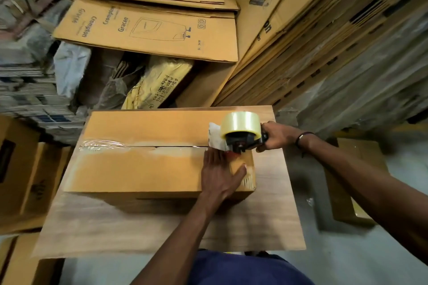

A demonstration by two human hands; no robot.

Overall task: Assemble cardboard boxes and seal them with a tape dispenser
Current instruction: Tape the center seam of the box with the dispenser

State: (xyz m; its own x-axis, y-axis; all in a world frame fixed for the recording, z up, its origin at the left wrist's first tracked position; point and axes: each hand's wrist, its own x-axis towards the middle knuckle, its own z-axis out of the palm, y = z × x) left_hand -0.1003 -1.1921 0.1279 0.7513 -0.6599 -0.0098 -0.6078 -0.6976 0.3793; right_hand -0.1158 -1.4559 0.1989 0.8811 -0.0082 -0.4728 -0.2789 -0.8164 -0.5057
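A closed brown cardboard box (139,166) lies on a wooden table (143,227). Clear tape (104,144) covers the left part of its centre seam. My right hand (276,136) grips the black handle of a tape dispenser (240,132) with a clear tape roll, held over the seam near the box's right end. A loose strip of tape hangs from the dispenser's front. My left hand (220,173) lies flat, fingers spread, on the box top just in front of the dispenser.
Flattened printed cartons (150,30) lie behind the table. A tall stack of flat cartons (324,30) leans at the right. Assembled boxes (25,180) stand at the left, another box (352,180) on the floor at the right. Plastic-wrapped bundles (152,83) sit behind the table.
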